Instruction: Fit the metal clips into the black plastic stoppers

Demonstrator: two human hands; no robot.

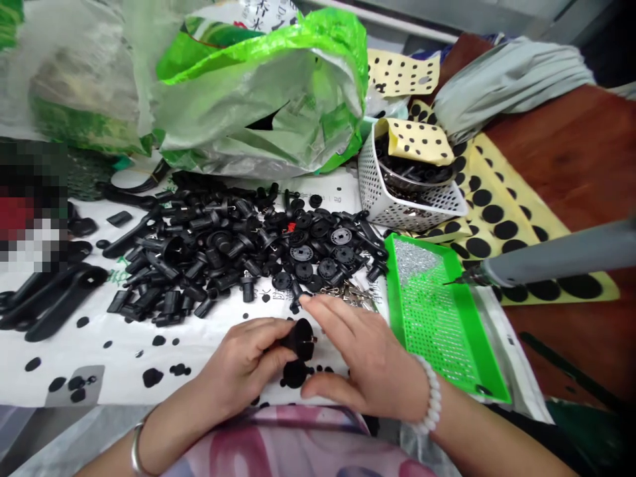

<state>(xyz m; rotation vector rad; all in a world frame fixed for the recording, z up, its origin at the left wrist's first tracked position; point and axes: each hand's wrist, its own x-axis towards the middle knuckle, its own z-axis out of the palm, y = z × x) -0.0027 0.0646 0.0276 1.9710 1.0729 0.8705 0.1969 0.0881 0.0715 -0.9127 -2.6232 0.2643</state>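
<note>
My left hand (248, 354) is closed around a black plastic part (301, 338) with a flared round end, from which a small metal pin sticks out to the right. Facing that end, my right hand (368, 358) has its thumb and fingers spread apart and grips nothing that I can see. Below the held part lie round black pads (295, 374) on the white sheet. Just beyond both hands spreads a heap of black plastic parts (199, 245), with ridged knobs and flat notched discs (328, 268) among them. Several small metal pieces (350, 291) lie at its near right edge.
On the right, a green tray (477, 351) holds small silvery pieces, with a grey screwdriver-like tool (546, 255) over it. Behind stands a white basket (372, 192) of black parts. Yellow sheets with black dots (521, 199), a green-and-white bag (238, 112) and black handles (64, 301) surround the heap.
</note>
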